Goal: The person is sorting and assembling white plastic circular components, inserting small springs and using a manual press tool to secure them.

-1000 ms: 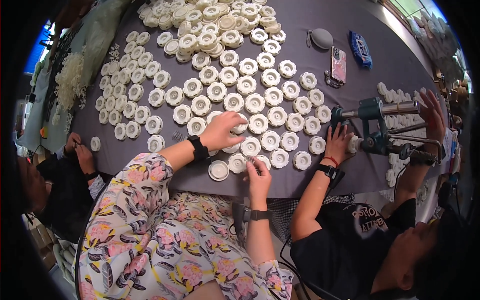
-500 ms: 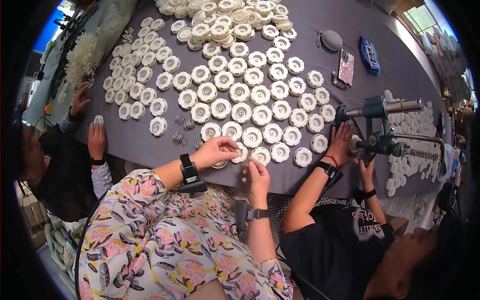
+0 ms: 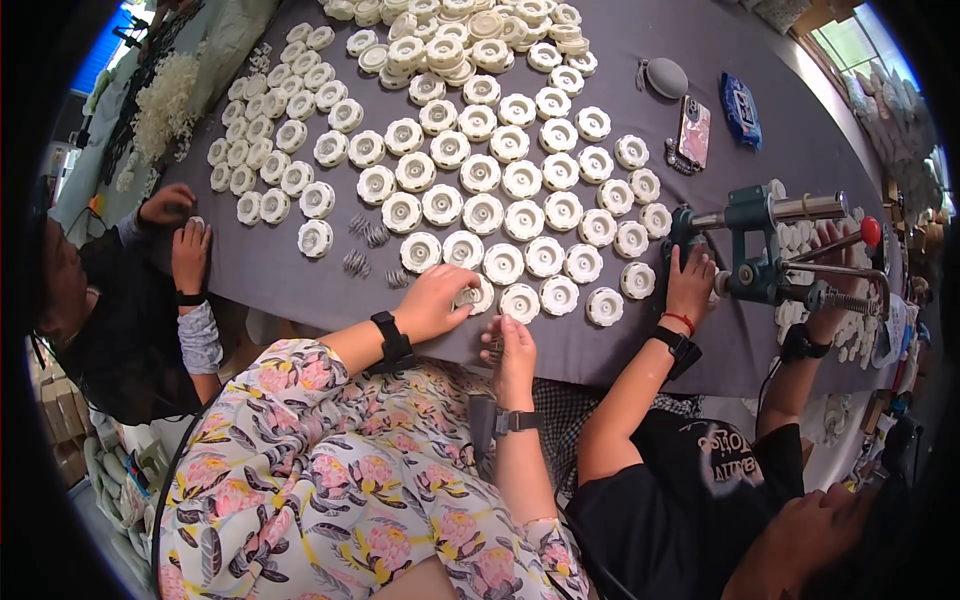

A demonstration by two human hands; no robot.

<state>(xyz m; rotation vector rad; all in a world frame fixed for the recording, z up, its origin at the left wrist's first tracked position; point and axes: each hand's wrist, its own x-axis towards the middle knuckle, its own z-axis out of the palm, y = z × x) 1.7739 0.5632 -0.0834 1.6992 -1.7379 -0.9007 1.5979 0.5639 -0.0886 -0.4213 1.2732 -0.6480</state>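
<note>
My left hand (image 3: 438,303) is closed at the near edge of the rows, its fingertips pinching a small metal coil spring (image 3: 465,297) over a white scalloped round part (image 3: 484,296). My right hand (image 3: 514,350) is just to the right, fingers curled around metal springs (image 3: 494,346) that show partly at its thumb side. Several loose coil springs (image 3: 376,236) lie left of my left hand. Rows of the same white round parts (image 3: 482,214) spread beyond my hands, some with a spring inside.
At right, a co-worker's hand (image 3: 690,290) is at a green hand press (image 3: 752,240) with a red-knobbed lever (image 3: 870,232). Another person's hand (image 3: 190,258) rests at the left table edge. A phone (image 3: 693,132), blue packet (image 3: 740,110) and grey round device (image 3: 666,78) lie far right.
My left hand has come down over the white part with its spring. My right hand has barely moved. The co-worker's other hand has moved up to the press lever, whose red knob now shows.
</note>
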